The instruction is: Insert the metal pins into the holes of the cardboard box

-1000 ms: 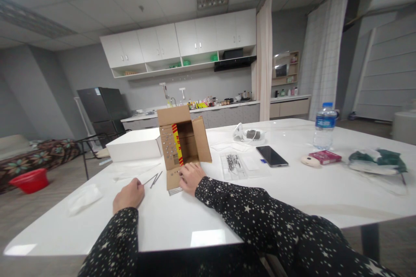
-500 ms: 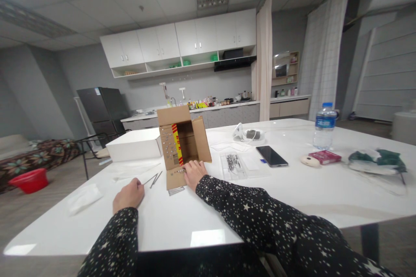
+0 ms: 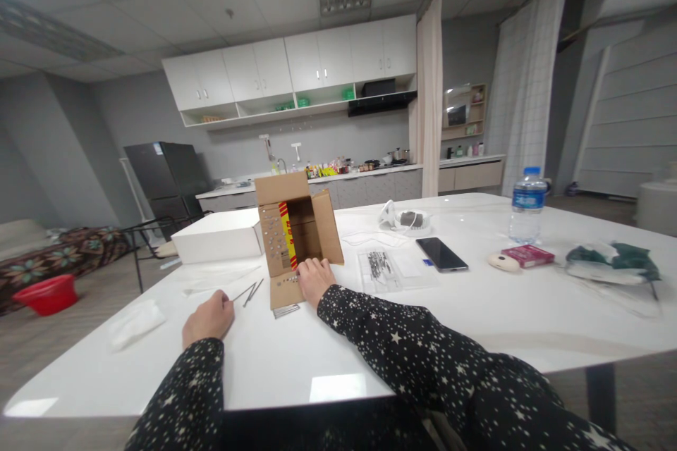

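Note:
A small cardboard box (image 3: 296, 232) lies on its side on the white table (image 3: 296, 359), its opening towards me and its flaps spread. Rows of small metal studs dot its left flap and bottom flap. My right hand (image 3: 315, 280) rests on the bottom flap at the mouth of the box, fingertips by the studs, holding nothing that I can see. My left hand (image 3: 208, 318) lies curled on the table to the left, pinching the end of a thin metal rod (image 3: 244, 292). A second thin rod (image 3: 254, 292) lies beside it.
A flat white box (image 3: 218, 238) sits behind the cardboard box. To the right are a clear bag of metal pins (image 3: 379, 266), a black phone (image 3: 441, 254), a water bottle (image 3: 526, 206), a red packet (image 3: 527, 255) and green cloth (image 3: 613, 262). A white tissue (image 3: 135, 323) lies left.
My right hand has slid from the front edge of the bottom flap up to the mouth of the box. My left hand has stayed in place.

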